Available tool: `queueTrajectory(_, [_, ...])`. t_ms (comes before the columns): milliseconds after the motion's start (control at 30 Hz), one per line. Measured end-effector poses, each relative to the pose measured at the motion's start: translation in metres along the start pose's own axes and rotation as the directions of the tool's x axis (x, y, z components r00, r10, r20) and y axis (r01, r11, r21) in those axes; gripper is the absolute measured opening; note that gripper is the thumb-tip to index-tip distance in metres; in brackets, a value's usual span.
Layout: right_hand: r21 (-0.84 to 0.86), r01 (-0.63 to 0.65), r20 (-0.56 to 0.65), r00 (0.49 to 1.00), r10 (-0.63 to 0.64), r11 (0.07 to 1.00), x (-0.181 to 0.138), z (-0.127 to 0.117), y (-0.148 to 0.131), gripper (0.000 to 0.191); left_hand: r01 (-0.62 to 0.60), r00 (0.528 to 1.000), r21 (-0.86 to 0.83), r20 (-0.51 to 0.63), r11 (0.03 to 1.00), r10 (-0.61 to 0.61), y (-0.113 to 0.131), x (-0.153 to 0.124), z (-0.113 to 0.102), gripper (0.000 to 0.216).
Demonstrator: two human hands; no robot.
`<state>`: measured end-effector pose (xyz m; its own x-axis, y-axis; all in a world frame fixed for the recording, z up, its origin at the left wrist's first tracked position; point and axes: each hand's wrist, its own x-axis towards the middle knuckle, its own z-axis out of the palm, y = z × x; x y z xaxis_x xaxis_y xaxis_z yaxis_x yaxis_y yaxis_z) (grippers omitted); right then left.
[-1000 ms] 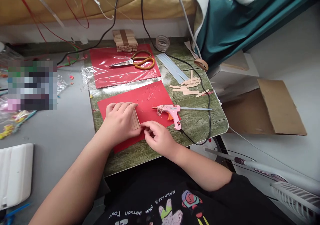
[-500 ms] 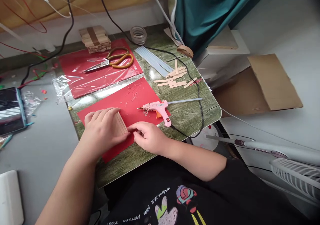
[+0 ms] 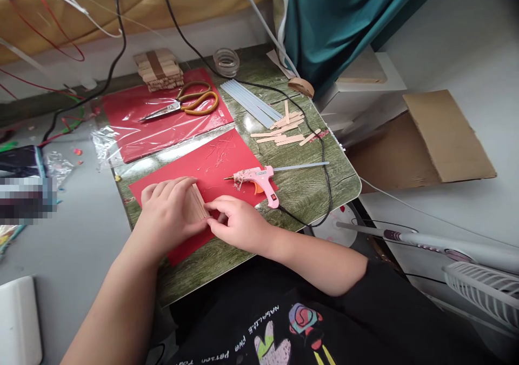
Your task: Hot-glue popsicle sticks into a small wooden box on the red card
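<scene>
My left hand (image 3: 168,208) is wrapped over a small piece made of popsicle sticks (image 3: 194,205) laid side by side, held on the red sheet (image 3: 214,154). Much of that piece is hidden under the palm and fingers. At its right edge, my right hand (image 3: 237,219) pinches the end with thumb and index finger. A pink glue gun (image 3: 259,178) lies just beyond my right hand, its nozzle pointing left and a glue stick sticking out of its back. Strings of dried glue lie on the red sheet.
Scissors (image 3: 194,103) rest on plastic-wrapped red sheets (image 3: 133,138). Behind are a bundle of popsicle sticks (image 3: 160,70) and a tape roll (image 3: 226,62). Glue sticks (image 3: 249,104) and loose popsicle sticks (image 3: 290,138) lie at the back right. A black cord (image 3: 324,154) crosses the table.
My right thumb has come in against the right edge of the popsicle-stick piece, closing the pinch. The left hand keeps its hold. The whole view has shifted slightly.
</scene>
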<state>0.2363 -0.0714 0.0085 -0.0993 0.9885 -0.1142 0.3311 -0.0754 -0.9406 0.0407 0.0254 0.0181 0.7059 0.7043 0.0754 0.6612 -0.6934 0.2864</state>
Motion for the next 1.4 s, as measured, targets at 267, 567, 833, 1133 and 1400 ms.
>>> queueTrajectory(267, [-0.169, -0.009, -0.035, 0.999, 0.003, 0.986, 0.032, 0.005, -0.003, 0.013, -0.01, 0.998, -0.006, -0.057, 1.0, 0.009, 0.002, -0.001, 0.001, 0.066])
queueTrajectory(567, [-0.123, -0.002, -0.055, 0.998, -0.004, 0.992, 0.032, 0.008, 0.0, 0.018, 0.016, 0.999, -0.05, -0.04, 0.999, -0.018, 0.001, -0.007, -0.001, 0.08])
queueTrajectory(833, [-0.074, -0.08, -0.027, 0.997, 0.078, 0.994, 0.033, 0.009, -0.001, 0.026, 0.052, 0.998, -0.067, -0.044, 0.996, -0.055, 0.0, -0.009, -0.001, 0.075])
queueTrajectory(1133, [-0.091, -0.085, -0.022, 0.996, 0.084, 0.992, 0.039, 0.011, -0.002, 0.029, 0.065, 0.995, -0.1, -0.069, 0.993, -0.072, 0.003, -0.01, 0.001, 0.071])
queueTrajectory(1400, [-0.272, -0.064, -0.035, 0.998, 0.057, 0.96, 0.048, 0.017, -0.011, 0.025, 0.062, 0.994, -0.129, -0.081, 0.99, -0.073, 0.001, -0.011, 0.006, 0.077])
